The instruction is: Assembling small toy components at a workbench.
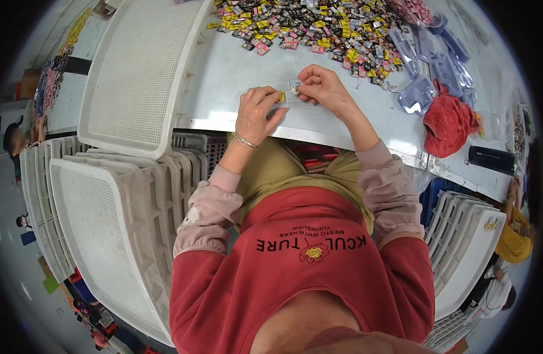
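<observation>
My left hand (258, 112) rests low over the metal tabletop (224, 94), fingers bent and thumb apart from them. Its fingertips press on a small yellow piece (281, 97). Close on its right, my right hand (325, 91) pinches a small white piece with a dark mark (295, 87) between thumb and index finger. Something clear, like thin plastic, seems to lie under and between both hands; its outline is hard to make out. Beyond my hands spreads a large pile of small flat pieces (318, 29) in black, yellow, pink and white.
A white mesh tray (138, 71) leans across the table's left side, above stacked white trays (100, 218). At right are clear bluish plastic shells (416, 94), a red cloth (445, 127) and a black case (491, 159). More trays (466, 242) stand lower right. Other people work at both sides.
</observation>
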Available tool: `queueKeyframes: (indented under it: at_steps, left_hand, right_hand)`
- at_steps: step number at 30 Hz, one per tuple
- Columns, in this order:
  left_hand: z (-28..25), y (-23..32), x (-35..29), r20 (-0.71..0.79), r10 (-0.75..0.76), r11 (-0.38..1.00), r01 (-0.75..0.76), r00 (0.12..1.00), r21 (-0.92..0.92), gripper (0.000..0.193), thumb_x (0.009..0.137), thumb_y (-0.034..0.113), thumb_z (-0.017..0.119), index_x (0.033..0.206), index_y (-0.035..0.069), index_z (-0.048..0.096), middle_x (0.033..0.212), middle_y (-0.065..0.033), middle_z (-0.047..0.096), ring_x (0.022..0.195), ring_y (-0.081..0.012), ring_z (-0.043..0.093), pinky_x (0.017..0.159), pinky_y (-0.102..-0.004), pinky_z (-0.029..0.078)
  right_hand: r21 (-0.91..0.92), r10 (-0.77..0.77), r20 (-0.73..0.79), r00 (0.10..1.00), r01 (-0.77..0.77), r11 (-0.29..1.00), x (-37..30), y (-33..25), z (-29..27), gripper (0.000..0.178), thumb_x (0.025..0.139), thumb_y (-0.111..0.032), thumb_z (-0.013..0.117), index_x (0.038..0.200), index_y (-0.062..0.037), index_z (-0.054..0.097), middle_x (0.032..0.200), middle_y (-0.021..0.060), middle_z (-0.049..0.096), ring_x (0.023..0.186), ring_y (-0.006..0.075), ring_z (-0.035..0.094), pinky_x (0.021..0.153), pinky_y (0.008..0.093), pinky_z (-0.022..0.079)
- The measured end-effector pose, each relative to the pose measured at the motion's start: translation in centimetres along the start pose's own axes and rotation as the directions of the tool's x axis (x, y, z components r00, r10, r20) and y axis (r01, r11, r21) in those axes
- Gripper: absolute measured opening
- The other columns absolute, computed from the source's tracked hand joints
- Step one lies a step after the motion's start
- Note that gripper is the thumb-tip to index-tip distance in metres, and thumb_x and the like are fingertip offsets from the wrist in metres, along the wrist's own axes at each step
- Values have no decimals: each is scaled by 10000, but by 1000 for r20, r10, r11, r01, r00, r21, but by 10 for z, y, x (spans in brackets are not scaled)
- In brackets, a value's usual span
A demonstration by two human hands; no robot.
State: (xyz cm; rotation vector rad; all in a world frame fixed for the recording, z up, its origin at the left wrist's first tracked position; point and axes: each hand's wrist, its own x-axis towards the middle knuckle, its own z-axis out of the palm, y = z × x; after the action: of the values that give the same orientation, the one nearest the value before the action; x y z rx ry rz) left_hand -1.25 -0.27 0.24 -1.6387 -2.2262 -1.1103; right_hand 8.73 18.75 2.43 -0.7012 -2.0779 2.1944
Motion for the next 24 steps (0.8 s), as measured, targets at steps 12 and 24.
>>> queueKeyframes:
  at_steps: [12,24]
  left_hand:
    - [-2,-2,0,7,-7,1000,7,1000,-9,311,700,169,762,977,74,657,1039,-57,631,963,-262,564,820,-375,423]
    - [-2,-2,0,0,-8,1000,8,1000,-24,316,685,162,771,970,77,663,1038,-56,632,963,-261,565,826,-378,425]
  right_hand:
    - [-550,-274,30,961,245,799,-1,-2,16,140,787,-23,679,925,0,677,778,83,630,663,147,597,629,279,481]
    - [-635,-442,218,870,471,612,1,-3,15,151,784,-43,647,928,-51,692,899,136,644,847,333,628,738,420,493]
